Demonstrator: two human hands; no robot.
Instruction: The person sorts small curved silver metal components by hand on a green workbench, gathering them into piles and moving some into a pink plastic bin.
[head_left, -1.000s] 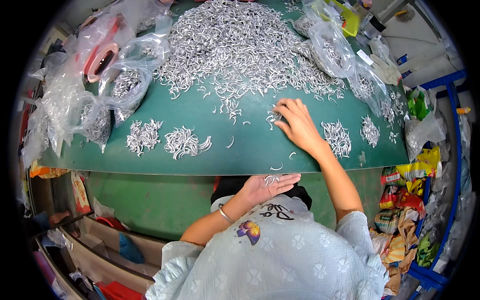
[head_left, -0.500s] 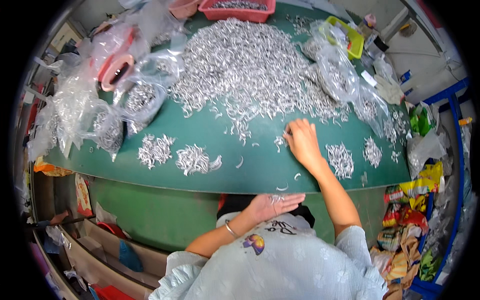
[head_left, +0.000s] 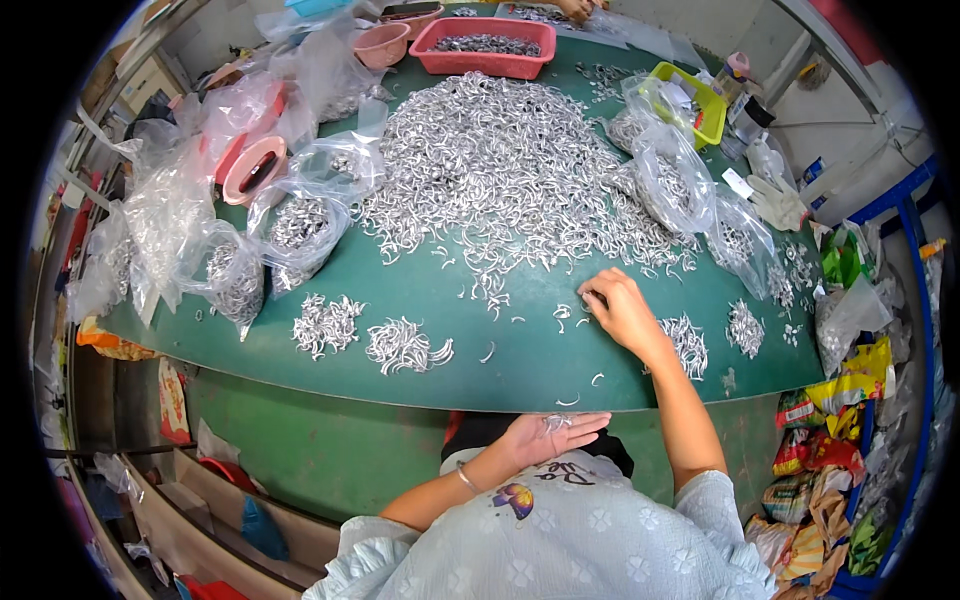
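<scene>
My left hand (head_left: 540,440) is held palm up just below the table's front edge, fingers stretched out flat. Some small curved silver metal pieces (head_left: 556,423) rest on its palm. Over the table my right hand (head_left: 622,308) has its fingers curled into a pinch; whatever is between the fingertips is hidden. A few loose curved pieces (head_left: 562,314) lie just left of those fingertips. Beyond them spreads a large heap of the same pieces (head_left: 490,160). Small piles sit near the front edge: two at left (head_left: 327,326), (head_left: 402,346) and two at right (head_left: 688,346), (head_left: 745,329).
Clear plastic bags of pieces stand at the left (head_left: 296,225) and right (head_left: 665,175) of the green table (head_left: 240,345). Behind the heap are a red basin (head_left: 483,62) and a yellow-green basket (head_left: 712,112). Another person's hand (head_left: 576,10) shows at the far edge.
The whole view has shifted, so the table sits lower and its far side shows more. My right fingers look more tightly pinched, and fewer loose pieces lie beside them. My left hand stays palm up.
</scene>
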